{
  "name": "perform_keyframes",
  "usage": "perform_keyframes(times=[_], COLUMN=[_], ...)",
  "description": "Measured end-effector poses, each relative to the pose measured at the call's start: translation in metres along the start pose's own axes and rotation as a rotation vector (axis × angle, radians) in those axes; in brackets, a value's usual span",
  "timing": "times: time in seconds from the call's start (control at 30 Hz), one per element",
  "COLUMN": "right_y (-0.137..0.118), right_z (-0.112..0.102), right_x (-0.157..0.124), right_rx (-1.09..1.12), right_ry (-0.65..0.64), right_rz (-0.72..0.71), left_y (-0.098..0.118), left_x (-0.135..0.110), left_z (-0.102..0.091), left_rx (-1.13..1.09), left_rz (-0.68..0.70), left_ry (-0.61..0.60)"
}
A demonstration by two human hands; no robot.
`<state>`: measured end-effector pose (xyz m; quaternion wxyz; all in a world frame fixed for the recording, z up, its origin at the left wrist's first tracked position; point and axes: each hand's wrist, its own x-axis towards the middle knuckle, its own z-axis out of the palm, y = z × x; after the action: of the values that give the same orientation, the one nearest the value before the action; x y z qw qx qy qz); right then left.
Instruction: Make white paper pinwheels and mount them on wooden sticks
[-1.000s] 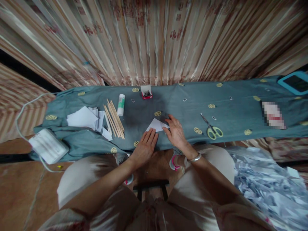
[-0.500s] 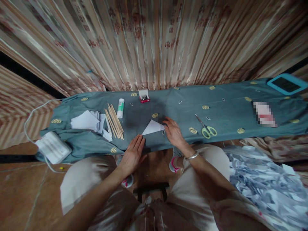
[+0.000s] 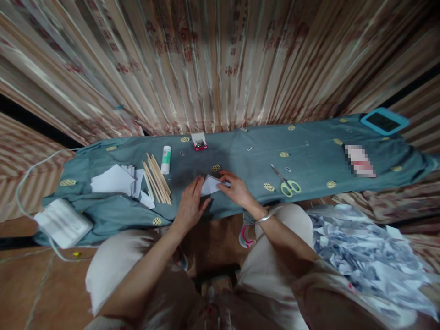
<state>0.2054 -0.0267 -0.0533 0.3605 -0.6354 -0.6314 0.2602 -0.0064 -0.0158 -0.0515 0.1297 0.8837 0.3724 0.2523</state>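
A small folded white paper (image 3: 210, 185) lies on the blue-grey cloth (image 3: 247, 160) at the near edge. My left hand (image 3: 190, 205) rests with its fingers flat against the paper's left side. My right hand (image 3: 235, 189) has its fingers bent over the paper's right side, holding it down. A silver bracelet sits on my right wrist.
Left of the hands lie wooden sticks (image 3: 156, 178), a glue stick (image 3: 166, 159), a stack of white paper (image 3: 115, 180) and a white adapter with cable (image 3: 62, 222). A small red box (image 3: 199, 142) sits at the back, scissors (image 3: 285, 182) to the right, a teal tablet (image 3: 384, 121) far right. Paper scraps (image 3: 371, 256) heap on the floor.
My left hand slid off the paper toward the near edge, then came back to its left side. My right hand shifted left over the paper, which now looks smaller and more folded.
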Motion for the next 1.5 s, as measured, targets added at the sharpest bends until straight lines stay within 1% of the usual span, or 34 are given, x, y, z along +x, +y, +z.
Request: perform_keyframes(times=[0.1,0.2,0.27,0.37,0.47,0.53,0.6,0.73,0.83,0.93,1.0,1.07,1.33,1.5], right_y=[-0.007,-0.013,-0.015,-0.017,-0.017,-0.018,-0.018,-0.016,-0.012,-0.009,-0.007,-0.005,0.000,0.003], right_z=[0.001,-0.002,-0.003,-0.005,-0.006,-0.008,-0.010,-0.014,-0.015,-0.017,-0.020,-0.024,-0.027,-0.026], right_x=[0.001,0.002,0.003,0.003,0.003,0.003,0.003,0.005,0.005,0.004,0.001,-0.002,-0.018,-0.025], right_rx=[0.078,0.084,0.070,0.086,0.113,0.113,0.122,0.140,0.131,0.102,0.077,0.042,-0.200,-0.301], right_ry=[-0.019,-0.023,-0.039,-0.118,-0.192,-0.215,-0.203,-0.136,-0.130,-0.138,-0.139,-0.146,-0.147,-0.147], right_rz=[0.013,0.013,0.002,-0.024,-0.044,-0.047,-0.037,0.004,0.033,0.036,0.009,-0.038,-0.264,-0.356], left_y=[0.001,0.000,-0.002,-0.004,-0.003,-0.002,-0.001,-0.002,-0.004,-0.005,-0.005,-0.005,-0.008,-0.011], left_x=[0.016,0.026,0.029,0.030,0.031,0.032,0.034,0.037,0.037,0.037,0.037,0.035,0.024,0.017], left_z=[0.004,0.005,0.003,-0.001,-0.006,-0.008,-0.009,-0.007,-0.005,-0.005,-0.006,-0.007,-0.004,-0.004], left_rx=[-0.068,-0.083,-0.071,-0.059,-0.043,-0.026,-0.011,0.021,0.072,0.111,0.118,0.127,0.207,0.212], left_rz=[0.063,0.098,0.116,0.148,0.168,0.182,0.193,0.221,0.239,0.228,0.210,0.204,0.330,0.367], left_ry=[0.003,0.016,0.040,0.079,0.088,0.089,0.102,0.105,0.069,0.009,-0.025,-0.032,0.029,0.059])
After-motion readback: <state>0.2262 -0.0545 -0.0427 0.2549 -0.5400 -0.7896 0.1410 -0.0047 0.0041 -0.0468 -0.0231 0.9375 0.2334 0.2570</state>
